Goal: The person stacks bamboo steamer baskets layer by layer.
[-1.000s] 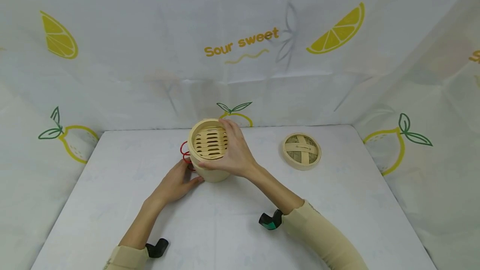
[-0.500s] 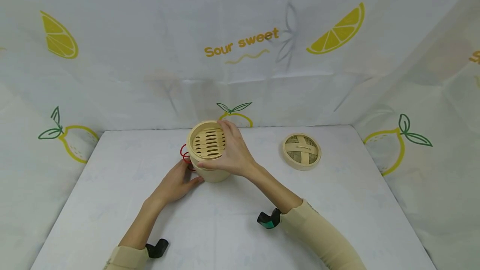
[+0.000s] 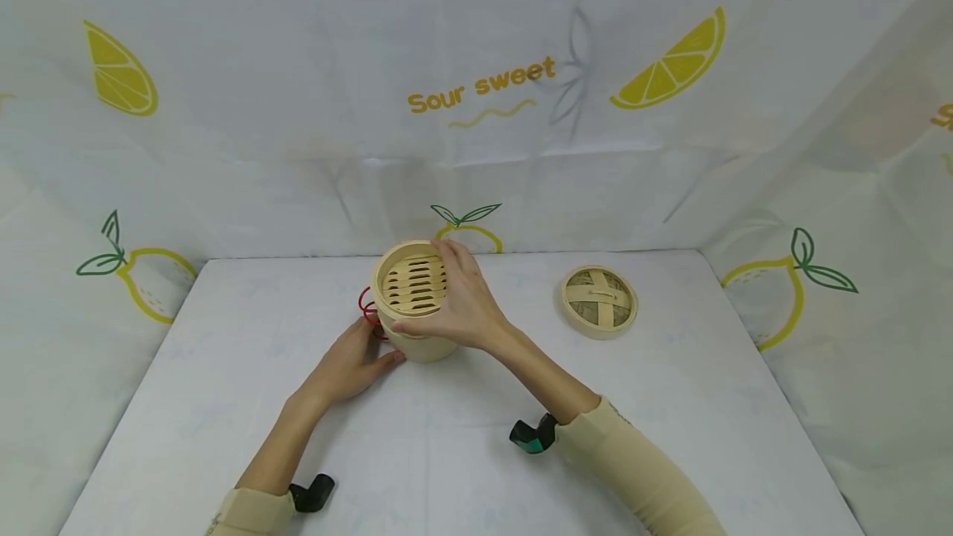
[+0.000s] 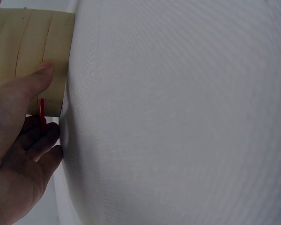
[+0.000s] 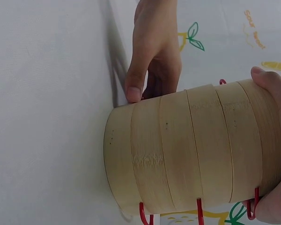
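Observation:
A stack of small bamboo steamer baskets (image 3: 424, 348) stands on the table, with red loop handles (image 5: 200, 213) on its sides. The uppermost basket (image 3: 408, 286) shows a slatted floor with nothing on it. My right hand (image 3: 471, 308) grips this basket from the right, thumb on the near wall and fingertips at the far rim. Low on the left side, my left hand (image 3: 346, 364) holds the bottom of the stack. Its thumb lies against the wall in the left wrist view, with the other fingers curled beside a red handle (image 4: 42, 110).
A round bamboo lid (image 3: 599, 301) with a woven top and crossed strips lies on the white table (image 3: 476, 470), right of the stack. Behind the table hangs a white cloth (image 3: 298, 189) with a lemon print.
The top of the stack has come down slightly and a little to the left, together with my right hand. My left hand and the lid stay where they were.

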The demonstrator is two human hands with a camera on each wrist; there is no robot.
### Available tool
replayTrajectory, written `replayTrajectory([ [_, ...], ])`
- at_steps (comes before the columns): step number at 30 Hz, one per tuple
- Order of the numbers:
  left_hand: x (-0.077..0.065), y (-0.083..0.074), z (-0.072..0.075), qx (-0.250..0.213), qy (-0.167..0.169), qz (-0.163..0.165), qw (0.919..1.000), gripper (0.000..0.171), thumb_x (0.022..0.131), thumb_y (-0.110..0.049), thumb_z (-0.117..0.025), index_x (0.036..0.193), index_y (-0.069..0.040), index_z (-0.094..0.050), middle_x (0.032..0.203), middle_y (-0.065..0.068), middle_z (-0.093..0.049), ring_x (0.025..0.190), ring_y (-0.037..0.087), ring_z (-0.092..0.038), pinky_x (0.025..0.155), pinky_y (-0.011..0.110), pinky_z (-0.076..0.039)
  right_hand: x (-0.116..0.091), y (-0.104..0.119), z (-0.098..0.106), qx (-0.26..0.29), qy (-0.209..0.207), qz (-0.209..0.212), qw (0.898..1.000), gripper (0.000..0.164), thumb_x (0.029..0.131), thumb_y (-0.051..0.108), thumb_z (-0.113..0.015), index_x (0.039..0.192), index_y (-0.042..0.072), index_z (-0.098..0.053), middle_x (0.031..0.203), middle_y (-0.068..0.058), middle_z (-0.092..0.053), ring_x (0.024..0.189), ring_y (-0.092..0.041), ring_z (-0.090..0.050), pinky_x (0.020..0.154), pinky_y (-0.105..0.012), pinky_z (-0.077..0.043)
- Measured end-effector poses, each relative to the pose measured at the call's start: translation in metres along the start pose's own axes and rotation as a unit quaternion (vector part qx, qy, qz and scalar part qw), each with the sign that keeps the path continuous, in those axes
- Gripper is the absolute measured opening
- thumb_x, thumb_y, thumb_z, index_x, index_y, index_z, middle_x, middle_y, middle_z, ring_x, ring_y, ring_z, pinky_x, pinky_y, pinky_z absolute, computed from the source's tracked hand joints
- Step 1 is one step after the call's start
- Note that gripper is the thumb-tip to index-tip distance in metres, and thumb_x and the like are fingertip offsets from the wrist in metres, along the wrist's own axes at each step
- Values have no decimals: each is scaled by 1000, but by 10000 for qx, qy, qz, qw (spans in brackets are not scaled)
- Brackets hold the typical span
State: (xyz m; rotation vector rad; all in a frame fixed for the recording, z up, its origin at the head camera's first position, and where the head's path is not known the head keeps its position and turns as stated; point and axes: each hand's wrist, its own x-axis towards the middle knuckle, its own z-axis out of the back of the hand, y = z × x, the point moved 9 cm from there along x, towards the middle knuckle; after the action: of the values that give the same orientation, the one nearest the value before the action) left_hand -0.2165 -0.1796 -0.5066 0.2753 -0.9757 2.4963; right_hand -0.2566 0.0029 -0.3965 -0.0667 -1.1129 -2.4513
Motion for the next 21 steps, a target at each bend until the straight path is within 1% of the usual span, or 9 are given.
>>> replayTrajectory([
  [2,1,-6,2,-1,62,55,10000,72,94,-36,-85,150,-6,-52,121,12,-69,111,28,-67,101,52,-54,0,-1,-1,0,-5,-6,10000,131,63,51,-103,166,7,-35,169,-16,-37,158,-37,-41,127,-57,-41],
  [3,1,-7,2,14,60,41,10000,70,95,-37,-85,149,-6,-52,120,12,-68,110,26,-67,101,48,-54,0,-1,-1,-9,-2,-19,10000,131,63,51,-103,166,7,-34,170,-16,-37,158,-37,-41,127,-57,-41],
  [4,1,-10,4,32,95,116,9999,70,94,-35,-86,149,-6,-52,120,12,-69,111,27,-67,101,51,-54,0,-2,-1,-15,3,-33,10000,131,63,52,-102,166,8,-34,170,-16,-37,158,-37,-41,127,-57,-41],
  [9,1,-10,2,118,256,311,9991,68,94,-29,-86,148,-4,-52,122,11,-69,114,27,-67,105,52,-54,-1,-3,-3,-26,43,-126,9999,131,64,53,-102,167,10,-33,170,-14,-35,158,-36,-40,127,-57,-41],
  [10,2,-11,3,115,303,382,9987,69,94,-27,-87,149,-4,-52,124,11,-69,116,29,-67,106,56,-53,0,-3,-3,-17,49,-134,9999,132,64,53,-102,167,10,-32,170,-14,-35,158,-36,-40,127,-57,-41],
  [12,1,-7,2,85,246,310,9992,68,94,-29,-86,148,-4,-52,123,11,-68,114,28,-67,105,52,-54,-1,-2,-3,-17,64,-146,9999,132,64,53,-102,167,10,-32,171,-14,-35,158,-36,-40,127,-57,-41],
  [14,1,-5,2,58,191,255,9995,67,94,-30,-86,147,-4,-54,121,11,-68,112,27,-67,103,51,-54,-1,-2,-4,-27,90,-150,9998,132,64,53,-102,168,11,-31,171,-13,-34,159,-35,-39,127,-57,-41],
  [15,0,-2,1,47,139,168,9998,66,95,-32,-85,146,-4,-54,120,11,-68,111,25,-66,102,47,-55,-1,-2,-4,-27,101,-153,9998,133,64,53,-102,168,11,-31,171,-13,-34,159,-35,-38,128,-57,-40],
  [21,0,-3,1,-23,7,-42,10000,65,96,-40,-84,144,-6,-56,116,10,-68,106,23,-65,97,44,-54,-2,-2,-3,-109,195,-226,9995,134,65,55,-101,170,13,-28,173,-12,-31,162,-34,-35,128,-57,-40],
])
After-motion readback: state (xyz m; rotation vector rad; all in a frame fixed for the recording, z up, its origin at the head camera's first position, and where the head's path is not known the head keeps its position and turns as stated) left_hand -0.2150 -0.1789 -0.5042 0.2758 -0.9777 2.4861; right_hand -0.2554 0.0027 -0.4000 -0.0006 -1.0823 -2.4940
